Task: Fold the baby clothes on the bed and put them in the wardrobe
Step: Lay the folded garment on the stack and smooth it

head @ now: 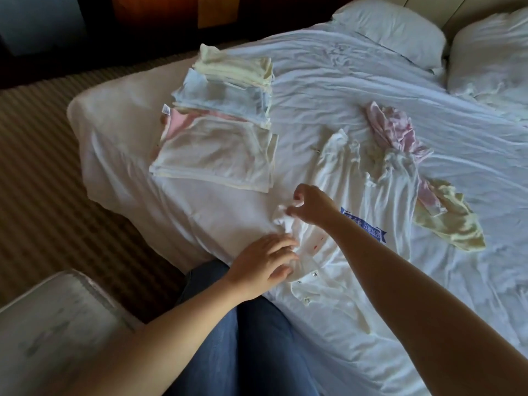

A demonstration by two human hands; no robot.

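**While the left hand [265,264] pins it flat, the right hand [310,205] pinches the white garment [357,195]**

Because it is thin knit cloth, the white garment will likely handle as light, limp and easily rumpled, with no stiffness to keep a fold by itself. I judge the best holds to be its edges and corners, with a smoothing pass before each turn. It lies spread on the bed [120,144], near the edge in front of the person, its body running away from them and its upper part crumpled. Metal snaps [315,273] dot the near hem, small red marks sit beside them, and a blue printed label [363,224] lies on its middle.

The left hand rests flat, fingers nearly straight, pressing the cloth down just beside the snaps. The right hand pinches a bunched bit of the same garment between thumb and fingertips, raised a little off the sheet.

Neat folded stacks [217,155] in white, pale blue and cream sit on the left part of the bed, apart from the garment. A loose heap [391,130] of pink and yellow pieces lies to the right, touching its upper end, not yet folded. No wardrobe shows.
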